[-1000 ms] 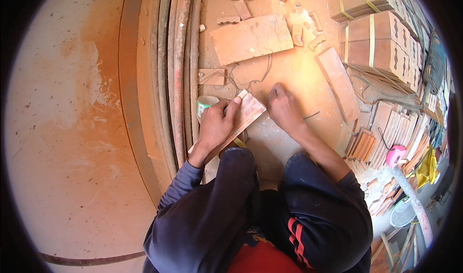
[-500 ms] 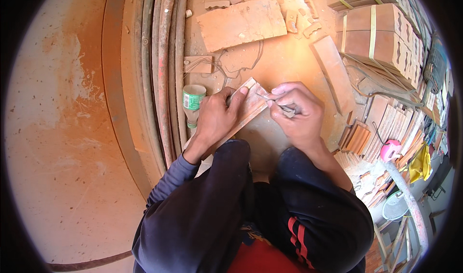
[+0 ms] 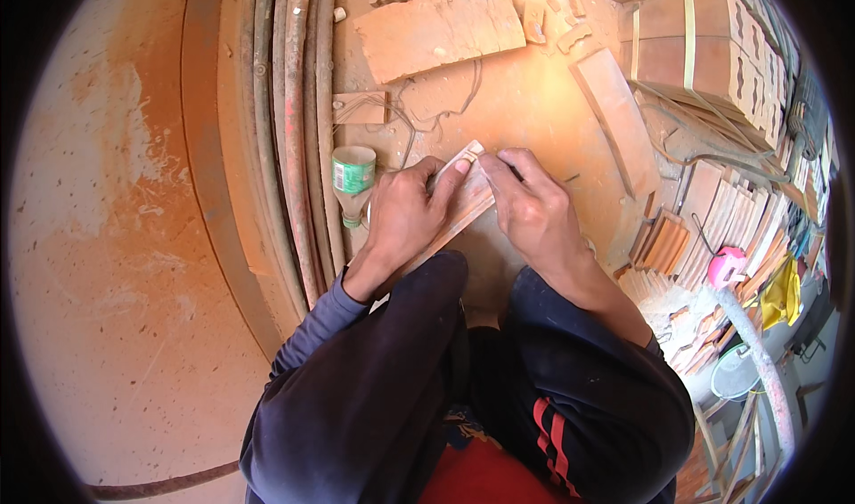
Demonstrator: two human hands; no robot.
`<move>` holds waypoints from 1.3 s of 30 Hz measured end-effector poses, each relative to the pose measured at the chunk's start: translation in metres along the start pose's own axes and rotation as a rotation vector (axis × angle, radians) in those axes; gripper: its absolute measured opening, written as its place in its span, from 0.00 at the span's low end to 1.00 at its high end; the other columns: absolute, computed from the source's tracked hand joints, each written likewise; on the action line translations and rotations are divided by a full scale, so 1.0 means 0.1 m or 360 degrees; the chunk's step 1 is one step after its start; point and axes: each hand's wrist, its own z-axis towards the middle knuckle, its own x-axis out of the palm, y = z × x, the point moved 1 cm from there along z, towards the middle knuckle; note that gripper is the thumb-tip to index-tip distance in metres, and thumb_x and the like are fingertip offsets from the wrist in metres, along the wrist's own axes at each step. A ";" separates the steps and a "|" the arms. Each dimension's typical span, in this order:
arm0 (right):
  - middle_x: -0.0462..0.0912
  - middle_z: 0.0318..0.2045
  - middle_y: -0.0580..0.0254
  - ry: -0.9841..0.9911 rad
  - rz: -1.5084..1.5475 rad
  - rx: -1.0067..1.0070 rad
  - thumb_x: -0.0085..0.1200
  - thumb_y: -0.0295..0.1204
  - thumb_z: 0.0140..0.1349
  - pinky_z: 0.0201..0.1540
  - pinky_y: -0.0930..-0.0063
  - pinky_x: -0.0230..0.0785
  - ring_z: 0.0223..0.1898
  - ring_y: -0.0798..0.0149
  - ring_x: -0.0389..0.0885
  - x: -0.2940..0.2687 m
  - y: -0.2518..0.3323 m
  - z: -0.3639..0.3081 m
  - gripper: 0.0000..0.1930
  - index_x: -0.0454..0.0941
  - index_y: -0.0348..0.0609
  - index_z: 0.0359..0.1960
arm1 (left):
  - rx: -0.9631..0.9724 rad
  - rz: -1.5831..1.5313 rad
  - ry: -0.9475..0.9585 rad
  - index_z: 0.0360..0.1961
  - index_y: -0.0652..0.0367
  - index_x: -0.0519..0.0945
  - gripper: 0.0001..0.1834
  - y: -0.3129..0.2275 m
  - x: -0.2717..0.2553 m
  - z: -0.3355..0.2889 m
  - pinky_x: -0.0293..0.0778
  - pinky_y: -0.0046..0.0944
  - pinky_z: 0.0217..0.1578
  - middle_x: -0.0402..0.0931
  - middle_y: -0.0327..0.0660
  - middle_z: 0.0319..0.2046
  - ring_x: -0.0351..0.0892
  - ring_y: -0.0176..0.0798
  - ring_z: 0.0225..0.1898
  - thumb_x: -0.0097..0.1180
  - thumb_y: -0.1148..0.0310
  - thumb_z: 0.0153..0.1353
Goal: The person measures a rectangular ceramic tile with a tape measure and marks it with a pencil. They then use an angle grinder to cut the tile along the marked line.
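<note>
A narrow, dusty terracotta tile strip (image 3: 470, 198) lies slanted above my knees. My left hand (image 3: 405, 210) is closed round it, thumb pressed on the upper face near the far end. My right hand (image 3: 539, 206) is at that far end, its fingers bent into a pinch against the strip's right edge. The thin metal tool seen in this hand a moment ago is now hidden behind the fingers. Just left of my left hand stands an upturned, cut plastic bottle (image 3: 354, 179) with a green label.
Long rusty pipes (image 3: 298, 103) run along the left. A broken terracotta slab (image 3: 441, 30) and shards lie ahead, with a long tile (image 3: 614, 117) to the right. Strapped hollow blocks (image 3: 690, 45), stacked tile strips (image 3: 704, 197) and a pink tape measure (image 3: 727, 266) are on the right.
My right hand has turned over and moved slightly left, closer to the strip's far end; its tool has gone out of sight. My left hand keeps its hold. The view has shifted slightly.
</note>
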 end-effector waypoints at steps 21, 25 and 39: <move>0.74 0.21 0.54 0.0136 0.0013 0.0134 0.53 0.20 0.52 0.23 0.63 0.71 0.21 0.52 0.78 -0.09 0.08 0.06 0.05 0.75 0.35 0.32 | 0.0269 0.0184 -0.0265 0.28 0.62 0.82 0.18 -0.09 0.04 -0.05 0.71 0.46 0.22 0.77 0.52 0.19 0.77 0.55 0.21 0.56 0.56 0.61; 0.74 0.20 0.54 0.0234 0.0000 0.0143 0.54 0.20 0.52 0.22 0.64 0.70 0.20 0.53 0.78 -0.24 0.10 -0.02 0.03 0.73 0.37 0.28 | 0.0156 0.0208 -0.0279 0.31 0.61 0.83 0.18 -0.09 0.01 -0.06 0.71 0.46 0.23 0.77 0.52 0.19 0.78 0.54 0.21 0.56 0.54 0.61; 0.77 0.21 0.53 -0.0069 0.0199 0.0096 0.53 0.22 0.58 0.22 0.64 0.71 0.22 0.52 0.79 -0.18 0.11 0.08 0.05 0.73 0.37 0.35 | 0.0169 0.0131 -0.0305 0.31 0.61 0.84 0.17 -0.17 -0.03 -0.05 0.72 0.45 0.23 0.77 0.52 0.19 0.78 0.53 0.21 0.57 0.55 0.60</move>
